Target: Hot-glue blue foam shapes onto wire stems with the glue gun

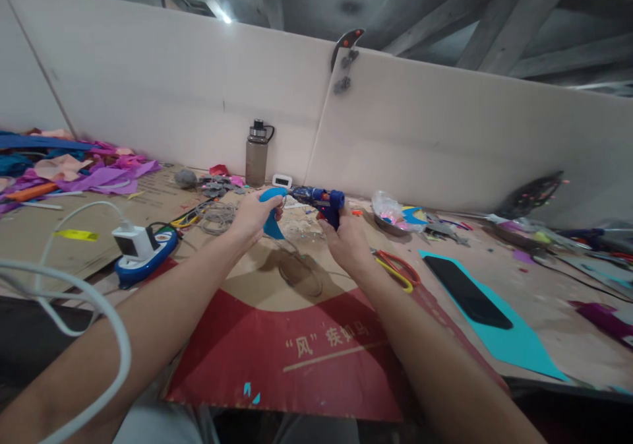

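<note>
My right hand (343, 236) is wrapped round the grip of a dark blue hot glue gun (316, 198), whose nozzle points left. In my left hand (253, 218) a bent blue foam piece (273, 223) is pinched between the fingers. The glue gun's nozzle is at the top of that piece; I cannot tell whether the two touch. A thin looped wire (299, 269) hangs below the blue piece, over a red and tan cardboard sheet (297, 378). Scissors with red and yellow handles (398, 269) lie just right of my right wrist.
A white charger (133, 241) sits in a blue power strip (147, 259) at left, with a looping white cable (121, 338) nearby. A bottle (256, 157) stands by the partition. A black phone (467, 292) rests on turquoise foam (524, 348). Coloured scraps (74, 167) are heaped far left.
</note>
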{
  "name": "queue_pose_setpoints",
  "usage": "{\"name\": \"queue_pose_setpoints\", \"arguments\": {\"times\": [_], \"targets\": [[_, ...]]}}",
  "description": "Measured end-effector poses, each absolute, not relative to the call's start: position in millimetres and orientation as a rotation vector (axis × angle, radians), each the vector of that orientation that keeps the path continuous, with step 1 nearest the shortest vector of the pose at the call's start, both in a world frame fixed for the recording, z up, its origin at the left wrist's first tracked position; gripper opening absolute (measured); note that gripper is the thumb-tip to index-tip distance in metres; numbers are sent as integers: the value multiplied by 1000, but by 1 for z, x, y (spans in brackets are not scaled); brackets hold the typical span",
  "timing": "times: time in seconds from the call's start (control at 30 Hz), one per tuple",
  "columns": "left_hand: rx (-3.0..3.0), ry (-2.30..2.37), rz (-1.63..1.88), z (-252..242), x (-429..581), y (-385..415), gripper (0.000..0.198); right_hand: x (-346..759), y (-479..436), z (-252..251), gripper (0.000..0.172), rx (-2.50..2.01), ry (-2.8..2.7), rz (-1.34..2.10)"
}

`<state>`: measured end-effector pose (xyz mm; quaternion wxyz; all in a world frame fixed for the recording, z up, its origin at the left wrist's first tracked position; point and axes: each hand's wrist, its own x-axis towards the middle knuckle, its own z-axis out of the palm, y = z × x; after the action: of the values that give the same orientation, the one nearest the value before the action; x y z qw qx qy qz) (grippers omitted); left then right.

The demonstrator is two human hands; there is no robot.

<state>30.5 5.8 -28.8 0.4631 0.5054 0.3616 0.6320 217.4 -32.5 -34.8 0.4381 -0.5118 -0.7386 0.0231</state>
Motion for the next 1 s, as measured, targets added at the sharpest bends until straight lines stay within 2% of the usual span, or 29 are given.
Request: {"name": "queue_pose_setpoints", "arguments": {"times": [0.5,0.63,0.73,0.87,0.93,1.0], "targets": [[1233,882,1511,-27,33,1,12,219,-29,-37,31,-1196,-1739,118],[1166,889,1439,-27,35,-1,8,223,-18,-42,28,-1114,-1604,262],[1156,889,1353,-28,35,0,10,230,-2,-51,25,-1103,-1460,496],[1110,862,1311,-28,35,0,11,242,17,-63,11,-1312,-1427,767],[1096,841,1312,-27,35,-1,11,247,21,-67,13,-1458,-1560,677],[1094,826,1312,-25,35,-3,12,250,21,-68,23,-1552,-1695,399]]}}
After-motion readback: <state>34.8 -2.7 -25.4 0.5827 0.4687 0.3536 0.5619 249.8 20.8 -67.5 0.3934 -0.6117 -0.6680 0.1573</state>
